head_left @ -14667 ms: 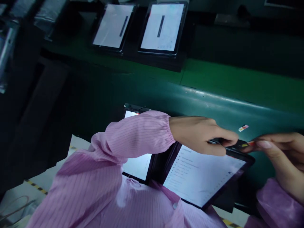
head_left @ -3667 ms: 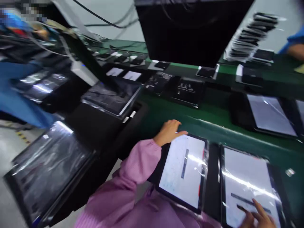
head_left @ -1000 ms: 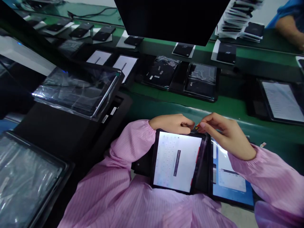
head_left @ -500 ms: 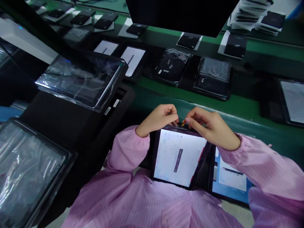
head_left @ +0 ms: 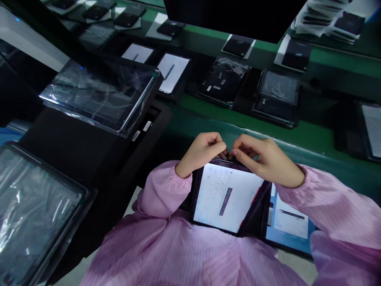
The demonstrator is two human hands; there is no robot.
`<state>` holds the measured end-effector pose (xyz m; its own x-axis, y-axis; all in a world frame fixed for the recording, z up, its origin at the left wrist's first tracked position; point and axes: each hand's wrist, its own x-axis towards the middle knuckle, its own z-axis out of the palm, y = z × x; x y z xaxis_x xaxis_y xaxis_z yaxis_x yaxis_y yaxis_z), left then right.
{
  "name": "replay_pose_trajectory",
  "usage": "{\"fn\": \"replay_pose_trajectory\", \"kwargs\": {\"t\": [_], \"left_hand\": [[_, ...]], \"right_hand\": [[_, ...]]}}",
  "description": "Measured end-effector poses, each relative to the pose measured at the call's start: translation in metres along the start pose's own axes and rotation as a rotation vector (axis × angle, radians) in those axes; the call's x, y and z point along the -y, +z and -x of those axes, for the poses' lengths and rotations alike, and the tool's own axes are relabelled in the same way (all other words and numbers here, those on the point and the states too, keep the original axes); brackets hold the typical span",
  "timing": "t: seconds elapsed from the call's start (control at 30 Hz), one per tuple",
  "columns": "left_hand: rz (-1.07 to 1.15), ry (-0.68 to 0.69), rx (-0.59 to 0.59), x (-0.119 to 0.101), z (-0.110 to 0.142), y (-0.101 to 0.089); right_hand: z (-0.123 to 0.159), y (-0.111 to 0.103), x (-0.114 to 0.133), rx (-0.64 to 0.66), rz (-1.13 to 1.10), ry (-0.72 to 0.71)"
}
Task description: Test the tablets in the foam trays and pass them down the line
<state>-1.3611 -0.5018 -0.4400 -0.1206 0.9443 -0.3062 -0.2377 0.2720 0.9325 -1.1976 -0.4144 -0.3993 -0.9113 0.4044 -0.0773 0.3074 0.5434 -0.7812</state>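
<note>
A tablet with a lit white screen and a dark message bar leans against my body, its far edge under both hands. At that edge my right hand pinches a tiny red-and-yellow card between thumb and forefinger. My left hand is closed beside it with fingers curled at the same edge; what they hold, if anything, is hidden. The card is close to or touching the edge, and I cannot tell which. A second lit tablet with a blue screen lies under my right forearm.
Film-wrapped tablets lie at the left on dark trays, one wrapped tablet nearest me. Across the green bench are more tablets, some lit. A black monitor stands at the back, with a stack of white sheets behind right.
The card has dropped slightly toward the tablet's far edge, and less of it shows. My left hand has come a little closer to my right. The view has shifted slightly.
</note>
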Motion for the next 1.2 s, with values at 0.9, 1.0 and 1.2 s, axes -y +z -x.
{"fn": "replay_pose_trajectory", "kwargs": {"t": [0.9,1.0,1.2], "left_hand": [[0.001,-0.009,-0.011,0.013,-0.011,-0.004],[-0.034,-0.01,-0.035,0.012,-0.011,-0.003],[-0.072,0.002,-0.069,0.015,-0.012,-0.003]], "right_hand": [[-0.012,0.004,-0.019,0.133,-0.119,-0.034],[-0.012,0.005,-0.023,0.102,-0.141,-0.053],[-0.014,0.007,-0.029,0.102,-0.148,-0.073]]}}
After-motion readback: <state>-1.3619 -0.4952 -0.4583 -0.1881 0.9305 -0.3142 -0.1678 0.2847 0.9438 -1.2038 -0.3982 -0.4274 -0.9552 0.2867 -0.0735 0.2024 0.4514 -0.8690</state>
